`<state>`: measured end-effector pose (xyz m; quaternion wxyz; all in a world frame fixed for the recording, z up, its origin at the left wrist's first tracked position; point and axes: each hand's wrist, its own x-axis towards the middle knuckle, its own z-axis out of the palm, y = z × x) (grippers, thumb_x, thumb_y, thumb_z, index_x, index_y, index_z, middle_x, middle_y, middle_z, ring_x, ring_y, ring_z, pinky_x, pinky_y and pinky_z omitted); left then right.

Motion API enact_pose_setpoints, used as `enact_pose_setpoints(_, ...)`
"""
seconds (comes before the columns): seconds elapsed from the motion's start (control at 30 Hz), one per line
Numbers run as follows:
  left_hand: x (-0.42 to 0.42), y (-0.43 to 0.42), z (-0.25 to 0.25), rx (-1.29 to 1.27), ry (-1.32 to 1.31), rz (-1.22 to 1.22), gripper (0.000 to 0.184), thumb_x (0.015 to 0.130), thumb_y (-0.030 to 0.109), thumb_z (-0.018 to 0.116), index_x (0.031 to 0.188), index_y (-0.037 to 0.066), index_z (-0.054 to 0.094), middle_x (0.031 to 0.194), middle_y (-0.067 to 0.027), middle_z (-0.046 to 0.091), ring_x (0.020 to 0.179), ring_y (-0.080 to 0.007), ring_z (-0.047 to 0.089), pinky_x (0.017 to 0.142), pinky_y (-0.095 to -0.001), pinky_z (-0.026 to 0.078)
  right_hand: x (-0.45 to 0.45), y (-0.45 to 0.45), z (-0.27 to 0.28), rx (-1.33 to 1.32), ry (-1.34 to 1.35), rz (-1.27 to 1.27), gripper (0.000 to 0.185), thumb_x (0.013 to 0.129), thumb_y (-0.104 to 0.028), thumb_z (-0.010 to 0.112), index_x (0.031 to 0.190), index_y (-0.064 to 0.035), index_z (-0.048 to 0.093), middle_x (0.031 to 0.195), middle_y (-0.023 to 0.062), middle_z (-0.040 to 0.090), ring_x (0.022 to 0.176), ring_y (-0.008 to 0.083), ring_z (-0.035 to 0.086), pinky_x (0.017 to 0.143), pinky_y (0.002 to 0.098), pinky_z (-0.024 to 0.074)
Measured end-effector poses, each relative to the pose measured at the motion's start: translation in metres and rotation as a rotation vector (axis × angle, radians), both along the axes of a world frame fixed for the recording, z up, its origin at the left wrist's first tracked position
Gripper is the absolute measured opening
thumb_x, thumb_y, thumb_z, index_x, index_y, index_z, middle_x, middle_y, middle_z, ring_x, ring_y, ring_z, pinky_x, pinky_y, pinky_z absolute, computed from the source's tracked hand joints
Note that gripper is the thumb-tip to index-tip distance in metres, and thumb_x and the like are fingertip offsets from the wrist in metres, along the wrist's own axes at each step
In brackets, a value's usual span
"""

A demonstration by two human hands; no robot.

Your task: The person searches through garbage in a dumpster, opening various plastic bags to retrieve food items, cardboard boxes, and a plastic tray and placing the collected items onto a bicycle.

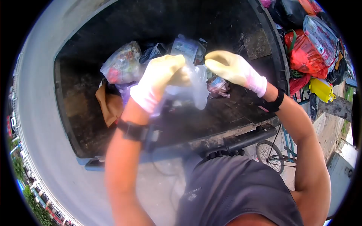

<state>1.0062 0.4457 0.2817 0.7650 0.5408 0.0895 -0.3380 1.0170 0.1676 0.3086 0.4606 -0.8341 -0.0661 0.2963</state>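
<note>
My left hand [164, 72], in a pale yellow glove with a white cuff, is closed on a translucent plastic bag [199, 87] that hangs down to its right. My right hand [229, 67], gloved the same way, is beside the bag's upper part with its fingers curved and a gap between them and the thumb; nothing shows in its grasp. Both hands are above the inside of a dark bin [86, 130]. Below and behind them lie a clear bag of mixed rubbish [123, 64], a pale printed packet [184, 49] and a small crumpled wrapper [218, 86].
A brown piece of card or paper [109, 103] lies at the bin's left. Piled bags, including a red bag [307, 52] and a yellow container [321, 89], stand beyond the bin's right edge. A bicycle wheel [269, 156] is near the bin's front right. Grey road runs along the left.
</note>
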Motion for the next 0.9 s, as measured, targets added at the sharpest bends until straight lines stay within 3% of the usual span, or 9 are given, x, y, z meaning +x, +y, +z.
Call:
enact_pose_setpoints(0.1, -0.014, -0.011, -0.038, 0.102, 0.107, 0.012, 0.018, 0.100, 0.017, 0.060, 0.095, 0.003, 0.070, 0.087, -0.0081, 0.072, 0.078, -0.0248, 0.075, 0.081, -0.0363, 0.063, -0.020, 0.015, 0.002, -0.044, -0.041, 0.300, 0.071, 0.096, -0.058, 0.071, 0.139, -0.0017, 0.068, 0.115, 0.0208, 0.079, 0.106, 0.0331, 0.078, 0.095, 0.0404, 0.0590)
enact_pose_setpoints(0.27, -0.017, -0.020, -0.023, 0.084, 0.209, 0.159, 0.016, 0.099, 0.014, 0.057, 0.092, 0.004, 0.067, 0.085, -0.0065, 0.069, 0.075, -0.0225, 0.071, 0.077, -0.0364, 0.061, -0.013, 0.030, -0.031, -0.331, -0.219, 0.380, 0.072, 0.088, -0.047, 0.069, 0.144, -0.0018, 0.059, 0.122, 0.0248, 0.075, 0.109, 0.0360, 0.076, 0.096, 0.0424, 0.0578)
enact_pose_setpoints(0.37, 0.000, -0.012, 0.000, -0.121, 0.025, 0.117, 0.026, 0.104, 0.016, 0.044, 0.078, 0.012, 0.045, 0.075, 0.0001, 0.050, 0.063, -0.0137, 0.048, 0.062, -0.0294, 0.045, -0.020, 0.040, -0.055, -0.178, -0.180, 0.428, 0.075, 0.087, -0.045, 0.072, 0.147, -0.0035, 0.057, 0.123, 0.0252, 0.075, 0.108, 0.0356, 0.076, 0.095, 0.0420, 0.0580)
enact_pose_setpoints(0.47, 0.021, -0.007, 0.040, -0.012, -0.152, 0.001, 0.026, 0.103, 0.016, 0.041, 0.077, 0.016, 0.039, 0.073, 0.0020, 0.045, 0.064, -0.0134, 0.047, 0.064, -0.0282, 0.044, -0.015, 0.061, -0.047, -0.237, -0.078, 0.291, 0.056, 0.088, -0.041, 0.077, 0.134, -0.0101, 0.071, 0.119, 0.0187, 0.078, 0.108, 0.0321, 0.076, 0.095, 0.0412, 0.0584)
enact_pose_setpoints(0.6, 0.029, 0.000, 0.069, 0.107, -0.202, 0.032, 0.030, 0.109, 0.027, 0.048, 0.082, 0.015, 0.050, 0.078, 0.0023, 0.054, 0.066, -0.0133, 0.060, 0.078, -0.0300, 0.060, 0.015, 0.061, -0.040, -0.188, -0.365, 0.215, 0.036, 0.089, -0.028, 0.082, 0.120, -0.0108, 0.079, 0.107, 0.0118, 0.081, 0.097, 0.0255, 0.079, 0.087, 0.0362, 0.0605)
enact_pose_setpoints(0.67, 0.060, 0.023, 0.065, -0.304, -0.183, -0.217, 0.030, 0.110, 0.031, 0.050, 0.098, 0.005, 0.062, 0.087, -0.0040, 0.065, 0.081, -0.0209, 0.068, 0.086, -0.0362, 0.061, 0.022, 0.055, -0.031, -0.022, -0.484, 0.128, 0.034, 0.091, -0.024, 0.082, 0.119, -0.0064, 0.078, 0.099, 0.0100, 0.082, 0.091, 0.0193, 0.078, 0.082, 0.0333, 0.0607)
enact_pose_setpoints(0.77, 0.052, 0.037, 0.070, -0.326, -0.113, 0.001, 0.033, 0.110, 0.027, 0.048, 0.098, 0.002, 0.067, 0.087, -0.0064, 0.066, 0.079, -0.0233, 0.065, 0.079, -0.0370, 0.057, 0.028, 0.056, -0.010, 0.061, -0.485, -0.110, 0.027, 0.096, -0.020, 0.073, 0.113, 0.0011, 0.077, 0.091, 0.0049, 0.079, 0.087, 0.0060, 0.071, 0.078, 0.0275, 0.0577)
enact_pose_setpoints(0.83, 0.077, 0.059, 0.030, -0.704, -0.059, -0.344, 0.035, 0.110, 0.030, 0.050, 0.096, 0.003, 0.066, 0.089, -0.0069, 0.068, 0.081, -0.0230, 0.066, 0.078, -0.0356, 0.056, 0.038, 0.042, -0.017, 0.116, -0.463, -0.101, 0.026, 0.101, -0.024, 0.072, 0.107, 0.0006, 0.077, 0.088, 0.0006, 0.076, 0.083, 0.0047, 0.067, 0.076, 0.0250, 0.0550)
enact_pose_setpoints(0.9, 0.066, 0.064, 0.016, -0.499, -0.041, -0.225, 0.032, 0.109, 0.031, 0.053, 0.096, 0.005, 0.067, 0.089, -0.0071, 0.069, 0.081, -0.0230, 0.066, 0.079, -0.0347, 0.056, 0.035, 0.031, -0.015, 0.163, -0.485, -0.124, 0.030, 0.105, -0.029, 0.073, 0.103, 0.0007, 0.076, 0.086, -0.0028, 0.073, 0.081, 0.0036, 0.064, 0.075, 0.0238, 0.0531)
